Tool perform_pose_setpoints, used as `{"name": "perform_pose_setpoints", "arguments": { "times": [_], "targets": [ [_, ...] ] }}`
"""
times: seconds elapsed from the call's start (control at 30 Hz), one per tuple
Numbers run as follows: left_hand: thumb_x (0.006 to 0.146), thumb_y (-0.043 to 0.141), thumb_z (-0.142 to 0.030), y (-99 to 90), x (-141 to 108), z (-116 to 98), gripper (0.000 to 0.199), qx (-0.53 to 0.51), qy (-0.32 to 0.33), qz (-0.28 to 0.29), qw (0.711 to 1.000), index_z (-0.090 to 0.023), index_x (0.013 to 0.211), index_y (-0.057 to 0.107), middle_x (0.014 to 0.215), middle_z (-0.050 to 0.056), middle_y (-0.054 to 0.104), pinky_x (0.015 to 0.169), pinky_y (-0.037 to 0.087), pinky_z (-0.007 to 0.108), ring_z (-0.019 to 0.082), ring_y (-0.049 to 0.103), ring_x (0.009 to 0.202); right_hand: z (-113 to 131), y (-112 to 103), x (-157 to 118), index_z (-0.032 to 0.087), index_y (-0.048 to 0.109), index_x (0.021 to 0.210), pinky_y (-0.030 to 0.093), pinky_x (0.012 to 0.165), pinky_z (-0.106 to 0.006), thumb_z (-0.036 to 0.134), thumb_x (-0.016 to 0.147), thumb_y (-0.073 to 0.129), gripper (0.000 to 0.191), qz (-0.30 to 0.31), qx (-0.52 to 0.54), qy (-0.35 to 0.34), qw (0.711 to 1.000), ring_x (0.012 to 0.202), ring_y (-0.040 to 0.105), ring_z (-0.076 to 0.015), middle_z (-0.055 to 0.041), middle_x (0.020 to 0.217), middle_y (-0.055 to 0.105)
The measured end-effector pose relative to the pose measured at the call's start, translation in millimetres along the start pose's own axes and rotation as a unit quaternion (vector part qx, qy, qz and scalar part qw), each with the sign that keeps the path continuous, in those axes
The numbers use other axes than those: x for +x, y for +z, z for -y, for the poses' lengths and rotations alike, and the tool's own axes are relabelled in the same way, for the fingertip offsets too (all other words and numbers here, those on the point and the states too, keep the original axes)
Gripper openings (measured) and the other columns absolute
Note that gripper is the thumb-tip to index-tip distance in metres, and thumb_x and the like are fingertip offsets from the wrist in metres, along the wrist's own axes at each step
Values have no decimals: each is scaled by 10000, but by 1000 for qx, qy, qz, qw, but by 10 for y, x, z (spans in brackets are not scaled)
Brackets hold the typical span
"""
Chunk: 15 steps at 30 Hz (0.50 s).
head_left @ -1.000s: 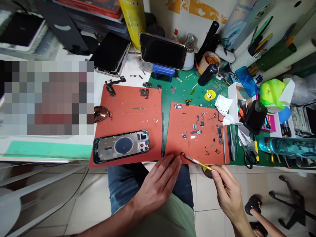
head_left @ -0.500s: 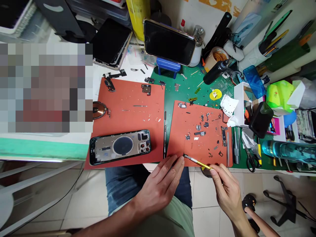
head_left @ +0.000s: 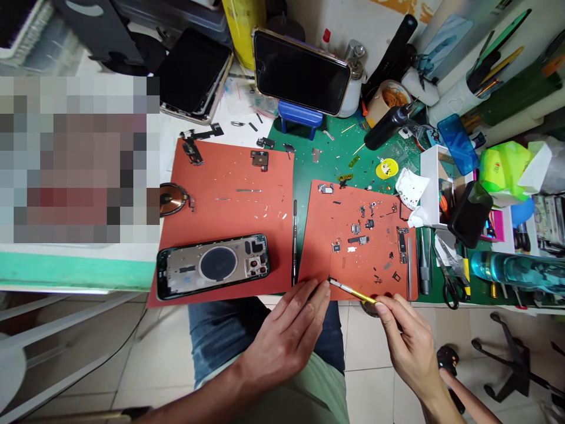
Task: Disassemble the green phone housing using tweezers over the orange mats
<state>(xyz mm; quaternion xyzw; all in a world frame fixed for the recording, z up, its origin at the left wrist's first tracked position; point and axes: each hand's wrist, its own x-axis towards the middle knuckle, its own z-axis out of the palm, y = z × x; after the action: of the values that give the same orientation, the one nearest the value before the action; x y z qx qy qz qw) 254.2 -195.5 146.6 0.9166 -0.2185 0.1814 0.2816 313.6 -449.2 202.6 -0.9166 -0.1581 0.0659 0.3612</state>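
Observation:
My left hand [head_left: 291, 330] rests at the front edge of the right red mat [head_left: 348, 277], palm down, its fingers pressed together. Something dark and small lies by its fingertips; whether they hold it is hidden. My right hand [head_left: 404, 335] grips a thin yellow-handled tool [head_left: 359, 295] with a silver shaft, which points left and touches or nearly touches the spot beside my left fingertips. An open phone housing [head_left: 214, 266] with a dark round pad lies on the left red mat [head_left: 229, 218]. Small phone parts [head_left: 362, 240] are spread over the right mat.
A slim metal tool [head_left: 295, 241] lies between the mats. Behind stands a phone [head_left: 301, 72] on a blue stand [head_left: 300, 116]. At the right are a white box [head_left: 430, 188], scissors [head_left: 451, 291] and a blue bottle [head_left: 507, 270]. A blurred patch covers the left.
The camera view has shifted slightly. The tip of the yellow-handled tool has turned a little beside my left fingertips; both hands stay almost where they were.

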Motion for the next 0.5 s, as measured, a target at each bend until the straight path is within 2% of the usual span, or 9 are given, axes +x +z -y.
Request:
{"name": "perform_pose_setpoints", "arguments": {
  "times": [0.5],
  "targets": [
    [999, 606, 13, -38, 15, 5, 457, -8, 7, 14, 1000, 79, 1450, 639, 1483, 254, 711, 1254, 495, 522, 397, 611, 1458, -51, -46, 94, 204, 767, 1166, 487, 616, -289, 134, 1080, 608, 194, 24, -28, -43, 998, 684, 625, -169, -24, 814, 653]
  ]
}}
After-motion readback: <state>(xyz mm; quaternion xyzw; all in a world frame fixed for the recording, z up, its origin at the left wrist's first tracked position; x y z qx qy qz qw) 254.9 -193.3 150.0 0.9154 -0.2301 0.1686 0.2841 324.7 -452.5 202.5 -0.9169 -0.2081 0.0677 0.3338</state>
